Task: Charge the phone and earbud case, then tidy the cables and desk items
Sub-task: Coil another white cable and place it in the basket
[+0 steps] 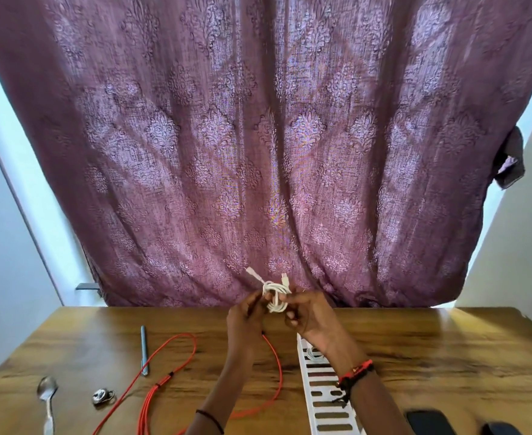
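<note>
Head view showed a white cable (276, 297), wound into a small tight bundle with both plug ends sticking up, held above the table's (446, 356) far edge, the left hand (247, 315) and right hand (311, 315) both pinching it, a red cable (164, 380) lying loose below.

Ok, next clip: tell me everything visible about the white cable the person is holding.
The white cable, smooth and plastic-looking, is wound into a small coil with turns wrapped crosswise round its middle. Two plug ends stick up from the top, the left one longer. The left hand and right hand pinch it from either side, above the far edge of the wooden desk, before the curtain.
</note>
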